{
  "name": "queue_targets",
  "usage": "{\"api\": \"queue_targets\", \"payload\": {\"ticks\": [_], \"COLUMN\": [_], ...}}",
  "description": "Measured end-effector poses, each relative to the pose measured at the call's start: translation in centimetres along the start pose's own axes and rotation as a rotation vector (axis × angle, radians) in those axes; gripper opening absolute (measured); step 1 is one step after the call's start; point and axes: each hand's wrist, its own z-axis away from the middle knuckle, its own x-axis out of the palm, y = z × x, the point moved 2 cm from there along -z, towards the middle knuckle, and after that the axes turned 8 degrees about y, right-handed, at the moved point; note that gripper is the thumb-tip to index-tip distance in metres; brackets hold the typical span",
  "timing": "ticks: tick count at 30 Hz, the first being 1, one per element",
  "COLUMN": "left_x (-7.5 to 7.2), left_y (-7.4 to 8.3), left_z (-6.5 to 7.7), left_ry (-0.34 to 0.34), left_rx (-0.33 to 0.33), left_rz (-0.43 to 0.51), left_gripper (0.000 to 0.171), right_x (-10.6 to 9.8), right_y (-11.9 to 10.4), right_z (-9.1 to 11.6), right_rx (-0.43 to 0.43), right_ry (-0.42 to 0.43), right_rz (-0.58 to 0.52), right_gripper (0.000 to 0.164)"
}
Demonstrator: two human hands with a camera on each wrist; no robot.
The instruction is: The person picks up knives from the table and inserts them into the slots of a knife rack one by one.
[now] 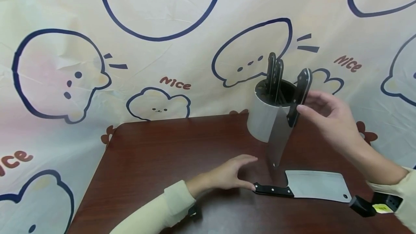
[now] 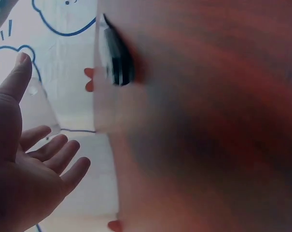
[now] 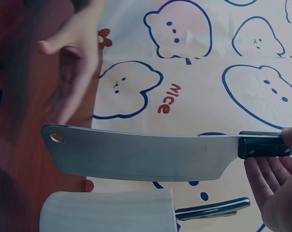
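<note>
We see the right hand [image 1: 334, 122] gripping the black handle of the raised cleaver [image 1: 279, 136], thumb on one side and fingers bent behind. The blade hangs below those fingers, holed end lowest, its cutting edge turned toward the white knife holder [image 1: 260, 122] and its straight spine away. From the right wrist we make out a narrow gap between that edge and the holder's wall. We cannot tell how much room lies under the blade's end.

The holder stands upright just left of the right fingers, near the far edge of the table [image 1: 182, 151], with the patterned cloth [image 1: 182, 57] close behind. The knife handles [image 1: 274, 75] rise from its left part; the dark room in its mouth lies on the side nearer the right fingers.

The left hand [image 1: 227, 174] has nothing in its grasp, thumb spread well away from loosely bent fingers. The lying cleaver [image 1: 315, 185] rests flat to the right of that thumb, handle end nearest it; the left wrist view shows the two apart. This blade's cutting edge faces the far side, below the right fingers. Bare wood stretches from the left fingers to the holder's base.
</note>
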Motion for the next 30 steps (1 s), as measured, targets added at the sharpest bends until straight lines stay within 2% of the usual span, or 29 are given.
{"api": "queue_targets", "payload": {"ticks": [6,14,19,30], "left_x": [1.9,3.8,4.9,5.8], "left_y": [-0.2,0.1,0.1,0.3], "left_z": [-0.3,-0.6,-0.8,-0.8], "left_ry": [-0.028,-0.088,-0.082,-0.083], "left_rx": [0.010,-0.068,-0.058,-0.096], "left_rz": [-0.101,-0.210,-0.274,-0.256], "left_gripper": [0.079,0.060,0.052,0.034], "right_x": [-1.1,-2.2,-3.0,-4.6], "right_y": [0.1,-0.3,-0.4,-1.1], "right_z": [-0.2,-0.6,-1.0,-2.6], "right_rx": [0.005,-0.023,-0.020,-0.057], "right_ry": [0.041,0.087,0.127,0.178], "right_rz": [-0.013,-0.082,-0.068,-0.099], "right_gripper": [0.034,0.029,0.031,0.032]}}
